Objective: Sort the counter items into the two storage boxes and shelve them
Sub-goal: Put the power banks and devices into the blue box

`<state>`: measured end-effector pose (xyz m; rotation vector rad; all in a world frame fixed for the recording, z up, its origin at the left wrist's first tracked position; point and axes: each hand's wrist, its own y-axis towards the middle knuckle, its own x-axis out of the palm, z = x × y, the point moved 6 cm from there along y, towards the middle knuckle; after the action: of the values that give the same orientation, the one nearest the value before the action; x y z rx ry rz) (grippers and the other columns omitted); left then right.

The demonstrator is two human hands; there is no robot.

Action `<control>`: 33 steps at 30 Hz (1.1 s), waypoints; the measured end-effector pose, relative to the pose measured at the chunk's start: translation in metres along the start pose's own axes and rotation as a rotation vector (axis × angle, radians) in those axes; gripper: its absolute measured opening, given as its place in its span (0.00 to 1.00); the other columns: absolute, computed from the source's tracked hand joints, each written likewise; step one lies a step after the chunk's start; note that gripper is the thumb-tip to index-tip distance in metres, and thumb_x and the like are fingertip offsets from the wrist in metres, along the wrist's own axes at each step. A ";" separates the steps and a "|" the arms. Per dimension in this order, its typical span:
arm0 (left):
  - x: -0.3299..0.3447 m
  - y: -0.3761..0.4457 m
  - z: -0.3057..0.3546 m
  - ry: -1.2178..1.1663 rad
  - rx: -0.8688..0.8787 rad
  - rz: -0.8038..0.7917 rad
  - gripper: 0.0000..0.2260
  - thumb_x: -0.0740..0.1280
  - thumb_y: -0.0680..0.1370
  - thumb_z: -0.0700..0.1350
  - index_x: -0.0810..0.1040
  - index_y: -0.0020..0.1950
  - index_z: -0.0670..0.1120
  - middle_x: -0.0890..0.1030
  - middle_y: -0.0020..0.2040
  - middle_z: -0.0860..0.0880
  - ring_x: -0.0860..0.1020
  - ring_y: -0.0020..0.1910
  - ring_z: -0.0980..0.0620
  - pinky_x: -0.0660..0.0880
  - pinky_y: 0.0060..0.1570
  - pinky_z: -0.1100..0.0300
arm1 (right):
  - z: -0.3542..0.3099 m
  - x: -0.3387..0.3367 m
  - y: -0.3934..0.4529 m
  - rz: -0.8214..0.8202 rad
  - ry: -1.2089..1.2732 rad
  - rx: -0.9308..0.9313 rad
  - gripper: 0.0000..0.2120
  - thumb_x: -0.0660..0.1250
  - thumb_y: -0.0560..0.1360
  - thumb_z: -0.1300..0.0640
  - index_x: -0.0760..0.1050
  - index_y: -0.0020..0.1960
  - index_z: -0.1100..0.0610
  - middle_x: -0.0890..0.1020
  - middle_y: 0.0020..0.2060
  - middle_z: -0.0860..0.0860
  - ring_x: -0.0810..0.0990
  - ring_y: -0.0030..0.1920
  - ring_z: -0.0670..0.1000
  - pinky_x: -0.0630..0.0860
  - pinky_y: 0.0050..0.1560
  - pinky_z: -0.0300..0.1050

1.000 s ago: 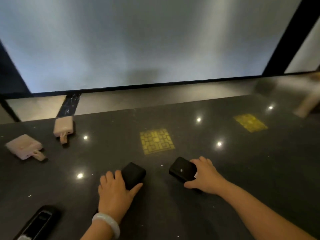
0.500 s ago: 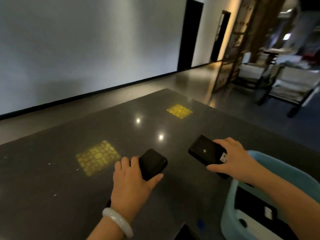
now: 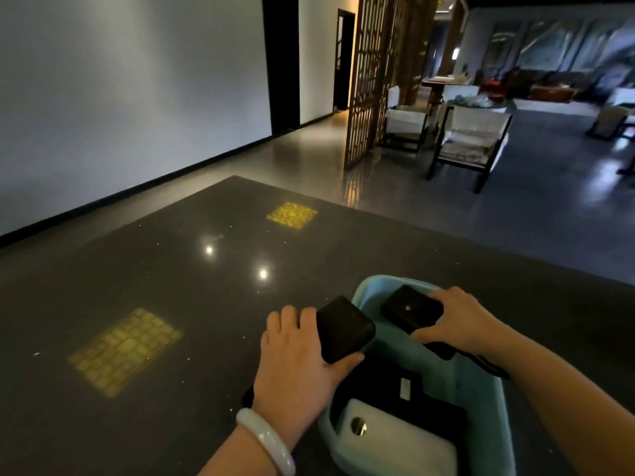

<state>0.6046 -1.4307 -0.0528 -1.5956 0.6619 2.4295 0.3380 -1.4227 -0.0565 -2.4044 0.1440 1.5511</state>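
My left hand (image 3: 295,355) is curled round the near end of one black power bank (image 3: 343,328), thumb under its edge, and my right hand (image 3: 460,324) pinches a second black power bank (image 3: 410,309) by its long sides, both held over the blue storage box (image 3: 481,389). They look like rigid, smooth, fairly dense slabs that could slip, so gripping across the narrow width seems safest. The box stands on the dark surface (image 3: 171,286) and already holds a white device (image 3: 395,444) and dark items.
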 end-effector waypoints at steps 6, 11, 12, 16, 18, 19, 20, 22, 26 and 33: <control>0.018 0.000 0.013 0.083 -0.020 -0.112 0.34 0.61 0.68 0.73 0.63 0.67 0.54 0.63 0.59 0.53 0.62 0.58 0.54 0.66 0.61 0.57 | 0.008 0.027 0.036 -0.230 -0.133 -0.094 0.27 0.75 0.59 0.38 0.72 0.53 0.45 0.74 0.50 0.47 0.74 0.51 0.49 0.75 0.51 0.45; 0.022 -0.003 0.012 0.120 -0.031 -0.139 0.36 0.57 0.69 0.74 0.61 0.70 0.55 0.62 0.61 0.53 0.62 0.59 0.54 0.66 0.63 0.57 | 0.005 0.059 0.062 -0.323 -0.197 -0.131 0.26 0.75 0.64 0.44 0.71 0.57 0.52 0.72 0.54 0.51 0.72 0.54 0.53 0.75 0.56 0.52; 0.023 -0.004 0.011 0.118 -0.039 -0.139 0.37 0.57 0.69 0.75 0.60 0.71 0.55 0.62 0.61 0.53 0.61 0.60 0.54 0.65 0.63 0.57 | 0.005 0.068 0.064 -0.339 -0.194 -0.135 0.25 0.75 0.65 0.46 0.71 0.57 0.53 0.73 0.54 0.51 0.73 0.55 0.54 0.75 0.56 0.52; 0.025 -0.005 0.011 0.147 -0.064 -0.127 0.37 0.55 0.68 0.75 0.57 0.71 0.56 0.60 0.63 0.53 0.60 0.61 0.54 0.65 0.64 0.57 | 0.010 0.094 0.069 -0.357 -0.159 -0.148 0.28 0.74 0.67 0.51 0.69 0.63 0.52 0.73 0.59 0.52 0.73 0.59 0.54 0.71 0.62 0.52; 0.025 -0.005 0.012 0.174 -0.059 -0.118 0.38 0.53 0.67 0.75 0.57 0.71 0.56 0.60 0.62 0.53 0.60 0.60 0.54 0.65 0.63 0.58 | 0.011 0.098 0.071 -0.359 -0.119 -0.144 0.31 0.75 0.67 0.51 0.66 0.67 0.51 0.72 0.62 0.53 0.72 0.62 0.54 0.70 0.65 0.52; 0.025 -0.006 0.012 0.181 -0.061 -0.112 0.38 0.51 0.67 0.76 0.57 0.71 0.56 0.60 0.62 0.53 0.60 0.60 0.54 0.65 0.63 0.58 | 0.012 0.100 0.072 -0.363 -0.119 -0.143 0.34 0.75 0.67 0.50 0.64 0.69 0.52 0.70 0.65 0.53 0.70 0.64 0.54 0.68 0.66 0.53; 0.025 -0.006 0.011 0.183 -0.064 -0.107 0.39 0.50 0.66 0.76 0.57 0.71 0.56 0.60 0.62 0.53 0.60 0.60 0.54 0.65 0.63 0.58 | 0.013 0.101 0.074 -0.365 -0.120 -0.144 0.37 0.75 0.67 0.49 0.61 0.71 0.52 0.68 0.67 0.53 0.68 0.67 0.55 0.66 0.68 0.53; 0.026 -0.007 0.010 0.188 -0.072 -0.097 0.41 0.46 0.64 0.76 0.57 0.71 0.56 0.60 0.62 0.53 0.60 0.59 0.55 0.65 0.63 0.58 | 0.012 0.103 0.075 -0.365 -0.111 -0.146 0.40 0.75 0.66 0.48 0.60 0.72 0.52 0.68 0.67 0.52 0.68 0.67 0.55 0.66 0.68 0.54; 0.029 -0.007 0.008 0.211 -0.106 -0.081 0.41 0.45 0.64 0.77 0.57 0.71 0.55 0.61 0.60 0.53 0.60 0.59 0.54 0.67 0.62 0.57 | 0.019 0.099 0.079 -0.371 0.039 -0.120 0.32 0.78 0.63 0.53 0.70 0.64 0.46 0.77 0.54 0.45 0.76 0.57 0.50 0.73 0.60 0.51; 0.031 -0.008 0.005 0.202 -0.132 -0.089 0.42 0.46 0.64 0.77 0.57 0.72 0.55 0.60 0.62 0.52 0.59 0.61 0.53 0.66 0.63 0.56 | 0.016 0.099 0.077 -0.444 0.055 -0.119 0.22 0.77 0.65 0.58 0.74 0.57 0.48 0.77 0.43 0.43 0.77 0.48 0.48 0.75 0.50 0.45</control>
<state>0.5901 -1.4242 -0.0817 -1.8977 0.4559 2.3114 0.3476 -1.4850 -0.1654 -2.3532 -0.4531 1.3177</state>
